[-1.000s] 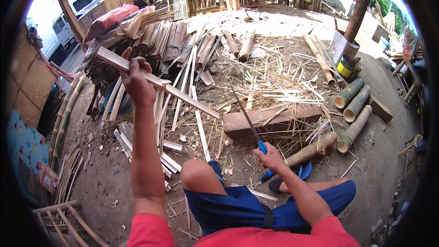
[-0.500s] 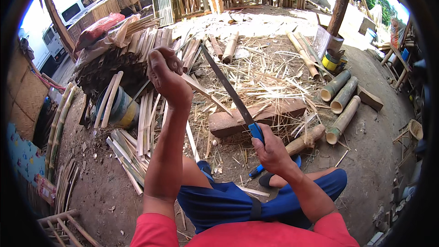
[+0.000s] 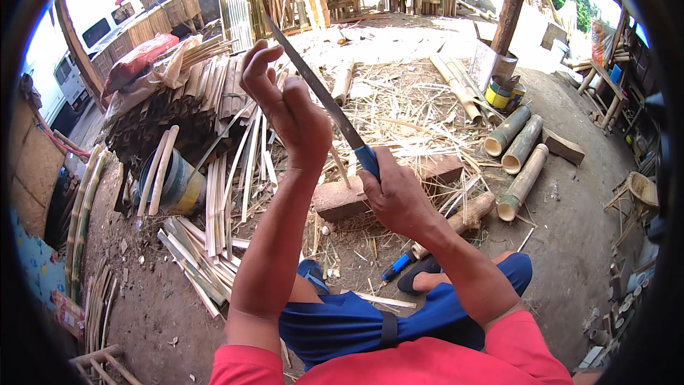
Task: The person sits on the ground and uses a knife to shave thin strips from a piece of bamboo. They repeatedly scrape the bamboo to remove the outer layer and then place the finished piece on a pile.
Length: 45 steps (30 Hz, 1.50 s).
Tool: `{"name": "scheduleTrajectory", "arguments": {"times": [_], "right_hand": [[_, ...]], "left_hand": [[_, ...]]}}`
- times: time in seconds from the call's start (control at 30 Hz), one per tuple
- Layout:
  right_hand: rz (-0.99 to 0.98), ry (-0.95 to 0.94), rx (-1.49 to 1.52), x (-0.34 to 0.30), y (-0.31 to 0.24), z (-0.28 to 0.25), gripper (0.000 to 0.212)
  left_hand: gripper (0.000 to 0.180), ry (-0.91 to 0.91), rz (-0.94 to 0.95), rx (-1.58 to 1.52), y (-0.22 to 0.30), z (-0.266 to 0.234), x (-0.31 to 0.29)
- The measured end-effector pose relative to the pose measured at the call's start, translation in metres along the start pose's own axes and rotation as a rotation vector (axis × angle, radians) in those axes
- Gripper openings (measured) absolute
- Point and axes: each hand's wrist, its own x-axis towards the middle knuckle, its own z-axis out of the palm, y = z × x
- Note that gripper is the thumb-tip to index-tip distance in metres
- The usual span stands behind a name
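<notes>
My right hand (image 3: 399, 192) is closed round the blue handle of a long knife (image 3: 318, 85), its narrow dark blade slanting up and to the left. Just left of the blade my left hand (image 3: 292, 110) is raised, fingers loosely bent and apart, with nothing visible in them. A thin bamboo strip (image 3: 340, 167) runs from behind my left wrist down to a brown wooden block (image 3: 335, 201). Whether my left hand touches that strip I cannot tell. The block lies on the ground beyond my knees, partly hidden by my right hand.
Split bamboo strips (image 3: 196, 264) lie left of my left arm, near a blue and yellow bucket (image 3: 187, 185). Bamboo tubes (image 3: 524, 182) lie at the right. A short log (image 3: 470, 217) and a blue-handled tool (image 3: 399, 265) rest near my foot. A post (image 3: 511, 7) stands behind.
Both hands have shifted in the view: the left to the right, the right with the knife slightly left and up. My left fingers now show more spread. The whole scene has shifted slightly left.
</notes>
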Motion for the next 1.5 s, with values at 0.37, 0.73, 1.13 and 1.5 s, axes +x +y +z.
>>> {"name": "scheduleTrajectory", "arguments": {"times": [0.37, 0.73, 1.13, 1.5], "right_hand": [[0.241, -0.207, -0.147, 0.004, 0.068, 0.059, 0.029], [0.325, -0.225, -0.355, 0.014, 0.126, 0.099, 0.029], [0.148, -0.072, -0.144, -0.002, 0.184, 0.159, 0.029], [-0.133, -0.008, 0.012, 0.01, 0.195, 0.169, 0.028]], "left_hand": [[0.047, -0.04, 0.021, 0.006, 0.007, 0.002, 0.017], [0.043, 0.017, -0.199, -0.123, -0.018, -0.016, 0.0], [0.056, 0.105, -0.307, -0.098, -0.079, -0.059, -0.042], [0.052, 0.194, -0.314, -0.034, -0.094, -0.068, -0.03]]}}
